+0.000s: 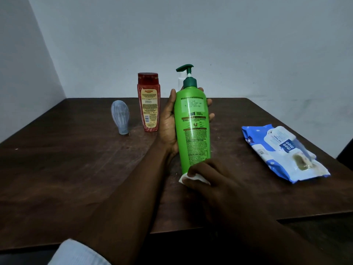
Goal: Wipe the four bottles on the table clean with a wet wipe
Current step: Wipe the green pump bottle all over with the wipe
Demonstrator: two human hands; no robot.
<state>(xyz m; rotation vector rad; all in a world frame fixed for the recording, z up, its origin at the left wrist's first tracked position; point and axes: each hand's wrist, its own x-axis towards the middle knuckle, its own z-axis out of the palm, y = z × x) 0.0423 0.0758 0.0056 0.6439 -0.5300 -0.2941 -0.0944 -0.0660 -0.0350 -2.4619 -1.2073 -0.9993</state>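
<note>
The left hand point(168, 123) grips the green pump bottle point(193, 123) above the worktop point(76, 169); the right hand point(208, 178) pinches a wet wipe point(184, 178) against its base. Turning the bottle while wiping upward would likely cover it all.

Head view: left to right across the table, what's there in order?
Grey-blue tube → red bottle → left hand gripping the green pump bottle → wet wipes pack. The white bottle behind the green one overlaps it, so left out.
</note>
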